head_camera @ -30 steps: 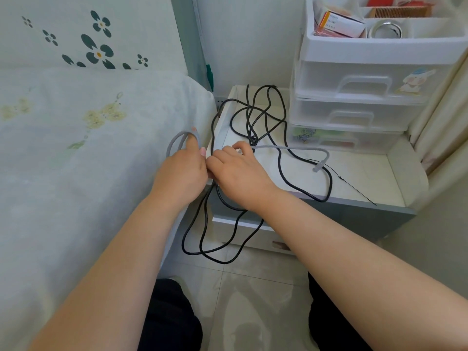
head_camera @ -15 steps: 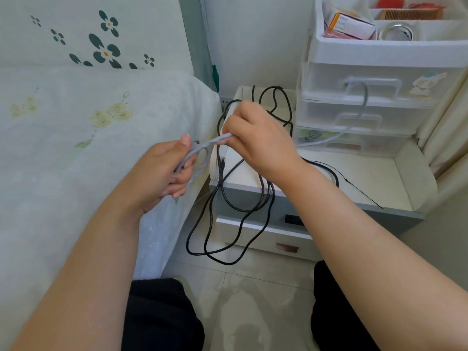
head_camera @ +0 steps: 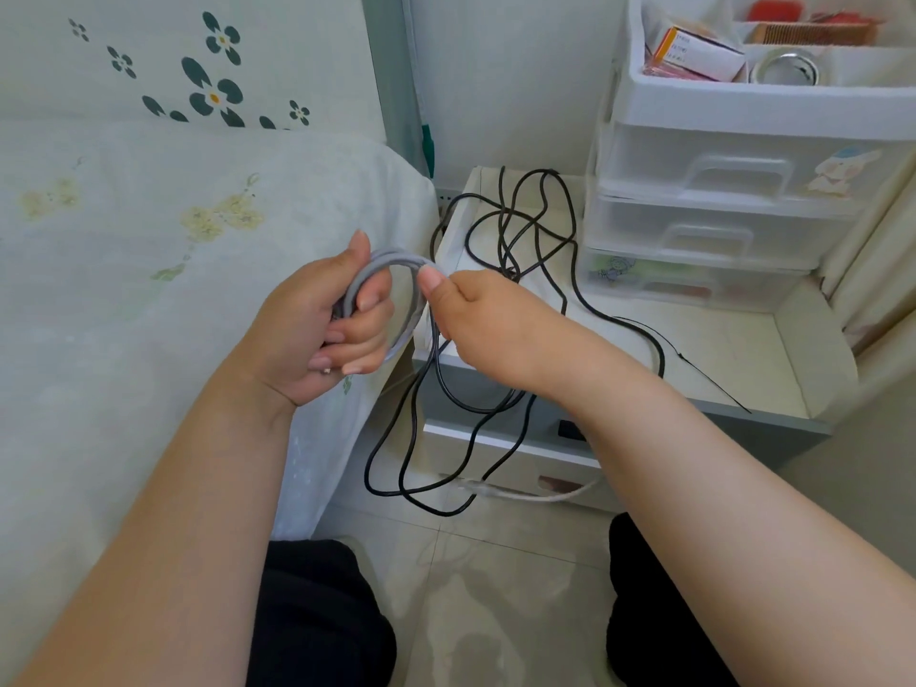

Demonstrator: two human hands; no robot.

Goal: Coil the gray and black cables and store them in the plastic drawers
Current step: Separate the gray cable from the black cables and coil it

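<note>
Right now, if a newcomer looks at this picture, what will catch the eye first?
First, the two hands in the middle: the left hand holds a gray cable in loops, and the right hand pinches it. Behind them, a black cable sprawls over the nightstand and hangs down.

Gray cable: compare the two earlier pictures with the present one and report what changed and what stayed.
The gray cable has left the nightstand and now forms loops in the left hand. The right hand, which rose then came back, pinches the loop's top. The cable's free end has swung down and hangs low. The black cable and plastic drawers stayed put, drawers closed.
</note>
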